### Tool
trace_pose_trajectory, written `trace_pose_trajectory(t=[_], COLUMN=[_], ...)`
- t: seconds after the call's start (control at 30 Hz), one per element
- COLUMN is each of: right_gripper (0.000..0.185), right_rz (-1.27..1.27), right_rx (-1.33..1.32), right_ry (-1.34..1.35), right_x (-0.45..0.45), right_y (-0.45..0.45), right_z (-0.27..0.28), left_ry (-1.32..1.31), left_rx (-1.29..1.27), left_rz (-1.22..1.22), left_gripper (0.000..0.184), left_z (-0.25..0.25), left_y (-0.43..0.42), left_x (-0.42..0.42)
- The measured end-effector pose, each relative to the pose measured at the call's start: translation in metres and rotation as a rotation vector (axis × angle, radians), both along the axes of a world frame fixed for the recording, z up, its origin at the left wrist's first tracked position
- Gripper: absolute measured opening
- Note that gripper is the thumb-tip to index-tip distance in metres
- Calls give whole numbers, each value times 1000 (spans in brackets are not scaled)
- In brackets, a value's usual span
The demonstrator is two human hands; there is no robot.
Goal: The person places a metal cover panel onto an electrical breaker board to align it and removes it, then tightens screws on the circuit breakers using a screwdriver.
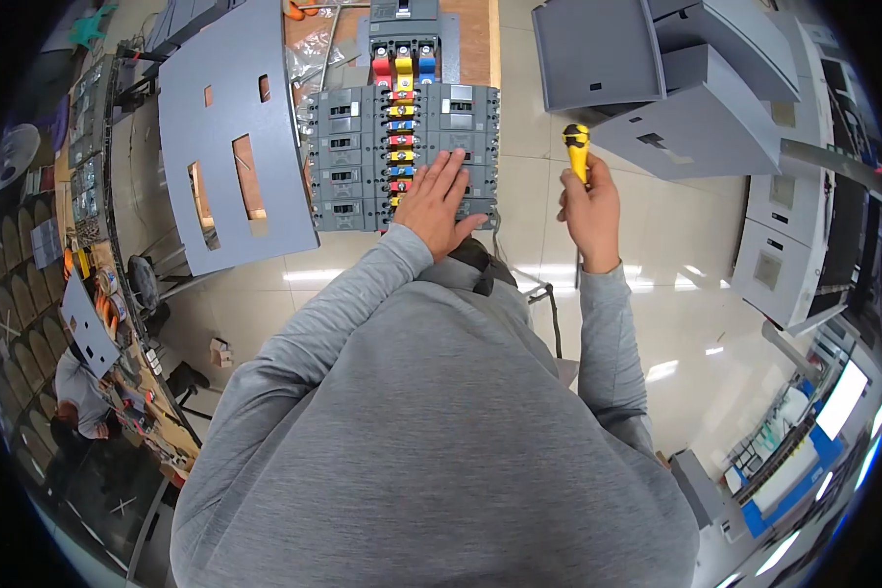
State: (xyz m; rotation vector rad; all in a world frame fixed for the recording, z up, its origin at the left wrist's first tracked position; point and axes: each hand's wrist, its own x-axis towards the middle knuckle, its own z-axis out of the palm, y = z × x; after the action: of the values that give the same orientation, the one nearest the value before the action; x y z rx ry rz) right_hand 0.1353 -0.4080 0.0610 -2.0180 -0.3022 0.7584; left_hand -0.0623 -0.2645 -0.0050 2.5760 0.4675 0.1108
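The left hand (433, 204) lies, fingers slightly apart, on the dark-grey circuit-breaker block with coloured terminals (343, 147); right of the block, the right hand (592, 214) clamps its fingers on a yellow-and-black tool handle (578, 152). Grey sheet-metal panel (216, 108) crowds the block's left; grey metal boxes (706, 122) lie beyond its right

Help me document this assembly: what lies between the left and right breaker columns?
The head view shows a strip of red, yellow and blue pieces between the left breakers and right breakers, its lower end partly hidden by the left hand.
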Motion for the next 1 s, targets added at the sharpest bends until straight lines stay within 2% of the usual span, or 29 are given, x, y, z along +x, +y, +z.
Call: trace_pose_trajectory(t=[0.03,0.13,0.17,0.47,0.57,0.7,0.8,0.9,1.0], right_gripper=[48,54,60,39,37,41,48,54,54], right_rz=[-19,10,94,217,199,214,227,122,168], right_rx=[22,-53,-50,-156,-60,28,-17,247,410], right_ry=[69,67,-93,49,-126,-311,-647,-574,-447], right_x=[-5,-17,-16,-29,-29,-26,-23,-24,-26], right_y=[3,10,4,19,11,26,43,66,85], right_z=[0,-4,-29,-5,-26,11,56,89,99], left_ry=[7,39,51,79,95,86,140,142,157], left_rx=[-3,-12,-14,-33,-27,-12,-2,5,2], left_rz=[1,8,9,32,36,32,19,19,22], left_gripper=[73,75,76,83,83,84,86,87,87], left_z=[0,1,2,7,6,3,5,5,5], left_y=[0,0,0,-3,-4,-4,-4,-4,-5], left_x=[1,0,0,2,2,1,1,1,2])
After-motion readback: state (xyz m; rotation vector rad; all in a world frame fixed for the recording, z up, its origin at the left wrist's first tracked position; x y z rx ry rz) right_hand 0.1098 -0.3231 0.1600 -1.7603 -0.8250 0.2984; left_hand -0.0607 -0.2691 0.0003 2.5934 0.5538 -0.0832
